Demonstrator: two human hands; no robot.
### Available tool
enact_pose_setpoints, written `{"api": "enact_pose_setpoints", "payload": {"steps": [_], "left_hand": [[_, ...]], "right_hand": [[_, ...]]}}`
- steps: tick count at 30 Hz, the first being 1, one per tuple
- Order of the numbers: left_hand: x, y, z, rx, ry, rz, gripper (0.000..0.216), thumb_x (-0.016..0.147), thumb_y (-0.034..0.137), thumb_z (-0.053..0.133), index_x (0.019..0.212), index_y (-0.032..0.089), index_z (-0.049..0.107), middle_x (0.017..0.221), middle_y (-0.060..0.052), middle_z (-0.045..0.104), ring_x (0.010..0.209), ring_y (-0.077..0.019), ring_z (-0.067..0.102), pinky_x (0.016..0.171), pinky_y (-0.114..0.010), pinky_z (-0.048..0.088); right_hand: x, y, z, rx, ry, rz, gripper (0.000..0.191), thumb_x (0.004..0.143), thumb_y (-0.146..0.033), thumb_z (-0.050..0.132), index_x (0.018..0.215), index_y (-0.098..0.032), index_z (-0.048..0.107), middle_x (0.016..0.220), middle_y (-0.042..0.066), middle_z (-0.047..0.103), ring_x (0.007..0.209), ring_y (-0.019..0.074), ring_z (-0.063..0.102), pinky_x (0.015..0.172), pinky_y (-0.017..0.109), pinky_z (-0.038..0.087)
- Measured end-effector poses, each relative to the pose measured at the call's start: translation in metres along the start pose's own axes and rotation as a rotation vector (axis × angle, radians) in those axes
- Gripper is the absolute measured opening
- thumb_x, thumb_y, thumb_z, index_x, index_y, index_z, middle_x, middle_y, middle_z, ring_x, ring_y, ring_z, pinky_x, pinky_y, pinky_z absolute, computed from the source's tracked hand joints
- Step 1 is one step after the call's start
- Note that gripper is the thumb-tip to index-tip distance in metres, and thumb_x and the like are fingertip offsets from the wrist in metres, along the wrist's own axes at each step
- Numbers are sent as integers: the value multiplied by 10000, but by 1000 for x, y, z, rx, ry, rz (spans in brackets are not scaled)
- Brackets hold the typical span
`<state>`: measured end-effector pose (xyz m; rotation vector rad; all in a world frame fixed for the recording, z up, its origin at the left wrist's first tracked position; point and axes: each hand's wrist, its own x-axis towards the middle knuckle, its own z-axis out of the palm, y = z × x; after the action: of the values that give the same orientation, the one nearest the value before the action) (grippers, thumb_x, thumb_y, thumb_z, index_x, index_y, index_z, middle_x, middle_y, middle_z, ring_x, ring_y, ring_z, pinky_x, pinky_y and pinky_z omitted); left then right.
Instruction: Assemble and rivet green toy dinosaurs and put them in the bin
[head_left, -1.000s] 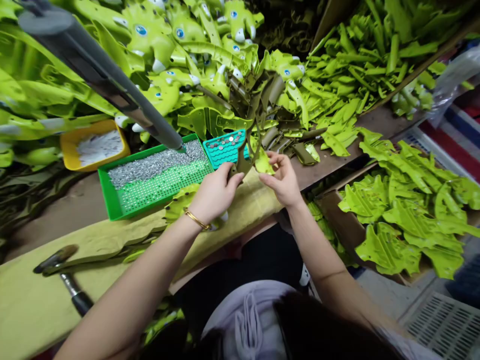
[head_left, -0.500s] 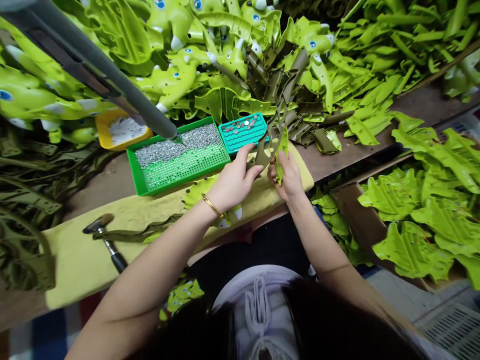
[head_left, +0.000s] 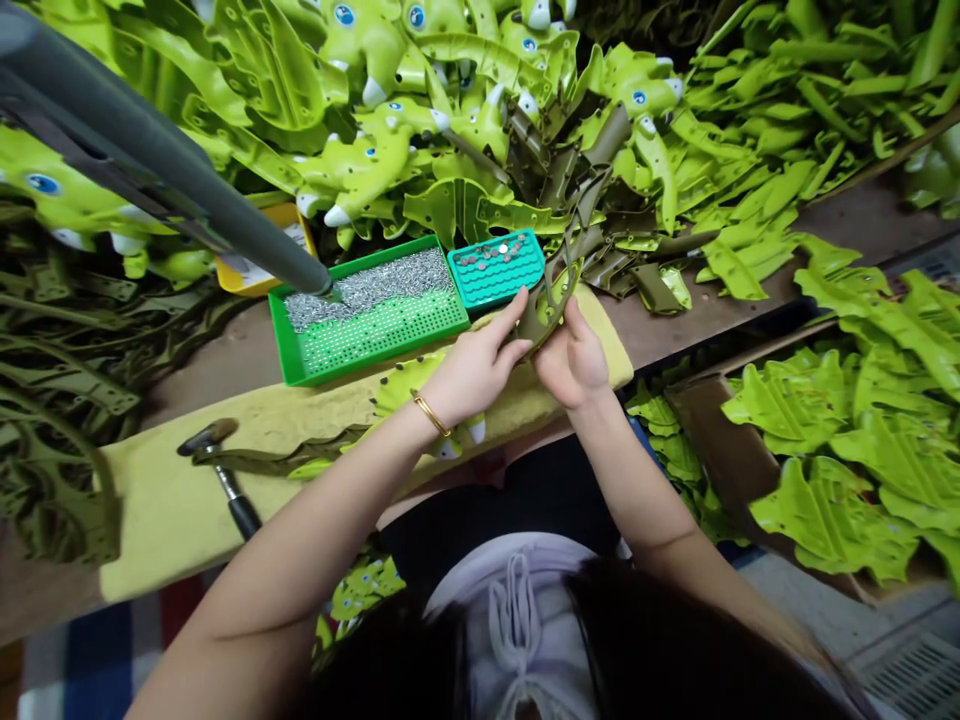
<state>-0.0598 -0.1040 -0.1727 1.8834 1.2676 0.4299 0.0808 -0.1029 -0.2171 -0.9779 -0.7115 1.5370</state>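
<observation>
My left hand [head_left: 480, 366] grips the lower end of a curved olive-brown plastic toy part [head_left: 537, 318] between thumb and fingers. My right hand [head_left: 576, 358] supports its right side, thumb along the edge and palm turned up. A lime-green piece [head_left: 569, 283] lies against the olive part; how the two join is partly hidden. Below my left wrist, a lime-green spiky toy part [head_left: 409, 380] rests on the yellow padded cloth [head_left: 157, 500], partly covered by my forearm. Just beyond my hands are a green basket of screws [head_left: 375, 345] and a teal tray with small round metal pieces [head_left: 499, 270].
A grey power screwdriver [head_left: 225, 205] slants in from upper left, its tip over the basket. A hammer [head_left: 225, 480] lies on the cloth. Green dinosaur parts [head_left: 375, 160] are heaped behind, and a cardboard box [head_left: 712, 430] of green parts stands at right.
My right hand has turned palm up, and the lime-green piece it held upright now lies against the olive part. The view has shifted slightly. My left hand keeps its grip.
</observation>
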Motion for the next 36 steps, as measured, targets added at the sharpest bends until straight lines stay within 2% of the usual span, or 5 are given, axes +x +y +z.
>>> {"api": "enact_pose_setpoints", "payload": {"steps": [18,23,26,29,36], "left_hand": [[-11,-15,5,300,70,75,642,943,345,390,1540,205,199,1319,-133,602,1167,-271,604,993,-405,464],[0,-14,-11,71,-29,-6,662,868,450,475,1450,149,383,1358,-128,576,1186,-278,587,1042,-410,435],[12,-16,-14,-117,-130,19,566,806,456,531,1281,151,550,1322,-93,606,1206,-251,568,1079,-381,410],[14,-19,-13,-134,-124,-39,568,782,471,551,1247,145,570,1307,-106,615,1190,-262,582,1074,-397,419],[-2,-32,-18,30,-118,-111,539,765,514,548,1183,184,628,1221,-98,674,1145,-317,619,998,-419,485]], "right_hand": [[-14,27,-5,-485,91,-140,402,832,-547,556,1103,-258,488,942,13,661,753,142,619,739,312,530],[12,-45,-33,-789,-204,3,436,813,-584,575,1028,-207,613,839,37,693,745,170,640,728,334,531],[59,-123,-76,-1056,348,-305,401,939,-458,369,1006,-177,647,989,88,702,859,165,642,776,333,524],[116,-177,-120,-1192,561,-353,294,871,-167,424,1047,-91,647,1174,159,647,1073,209,589,968,399,449],[181,-178,-165,-1831,375,-219,511,739,1,403,1192,-98,617,1260,148,625,1185,241,559,1040,399,427]]}}
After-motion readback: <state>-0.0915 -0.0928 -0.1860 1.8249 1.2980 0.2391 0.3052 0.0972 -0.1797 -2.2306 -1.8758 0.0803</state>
